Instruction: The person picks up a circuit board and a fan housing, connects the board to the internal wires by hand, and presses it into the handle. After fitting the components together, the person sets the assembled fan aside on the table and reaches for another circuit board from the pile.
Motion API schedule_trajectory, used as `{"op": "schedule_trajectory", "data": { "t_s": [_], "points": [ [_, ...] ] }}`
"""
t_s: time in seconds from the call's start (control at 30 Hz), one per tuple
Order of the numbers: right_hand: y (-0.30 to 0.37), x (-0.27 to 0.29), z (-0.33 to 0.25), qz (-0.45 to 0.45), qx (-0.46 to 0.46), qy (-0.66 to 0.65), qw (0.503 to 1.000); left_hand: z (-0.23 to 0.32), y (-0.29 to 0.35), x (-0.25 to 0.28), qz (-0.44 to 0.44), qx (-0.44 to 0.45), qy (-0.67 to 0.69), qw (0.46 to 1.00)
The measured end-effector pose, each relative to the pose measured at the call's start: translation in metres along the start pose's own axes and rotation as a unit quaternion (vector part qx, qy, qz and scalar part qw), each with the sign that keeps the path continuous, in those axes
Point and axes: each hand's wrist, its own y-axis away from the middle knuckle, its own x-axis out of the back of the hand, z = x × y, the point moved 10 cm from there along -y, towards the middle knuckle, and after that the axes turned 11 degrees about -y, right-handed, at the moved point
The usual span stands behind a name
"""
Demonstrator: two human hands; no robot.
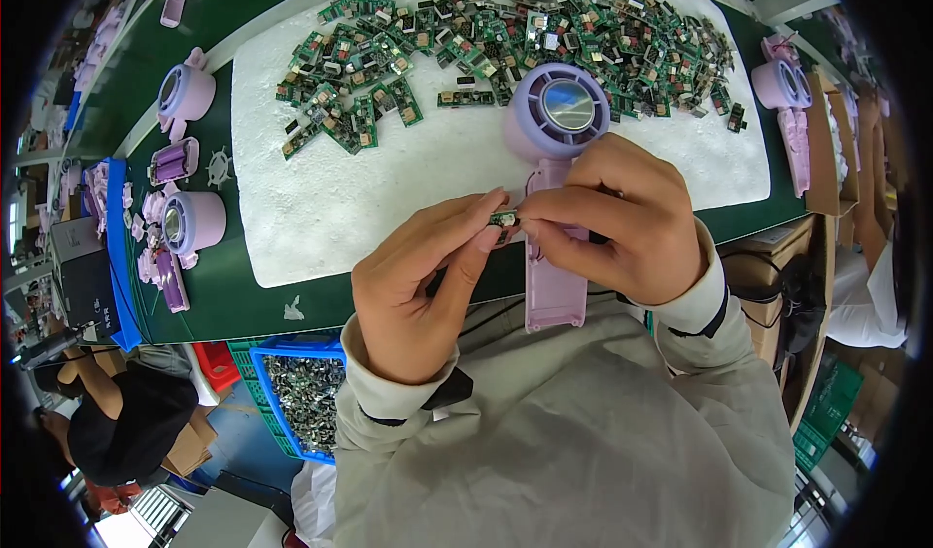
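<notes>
Between the thumb and fingers of my left hand [423,281] is a small green circuit board [502,219]. My right hand [627,227] is closed in a pinch at the board's right end; whether it grips the board or a thin wire there I cannot tell. Beneath my right hand lies a lilac handheld fan [523,125], its round head pointing away from me. The fan's opened handle [556,291] stretches toward me, its upper part partly covered by my right fingers.
A white foam sheet [321,213] bears heaps of circuit boards [622,48]. More lilac fans [194,220] and loose parts lie left on the green table [219,305]; another fan [777,86] is at the right. Below the table edge, a blue crate [258,354] holds small parts. People sit nearby.
</notes>
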Motion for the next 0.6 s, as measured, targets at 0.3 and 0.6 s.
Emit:
{"op": "schedule_trajectory", "data": {
  "t_s": [0.3, 0.6],
  "points": [
    [0.0, 0.002, 0.002, -0.067, -0.05, -0.064, 0.994, -0.007, 0.006, -0.006, -0.054, 0.044, 0.133, 0.989],
    [0.012, 0.002, 0.018, -0.05, -0.187, -0.159, 0.968, -0.009, 0.012, -0.018, -0.152, 0.05, 0.208, 0.965]
  ]
}}
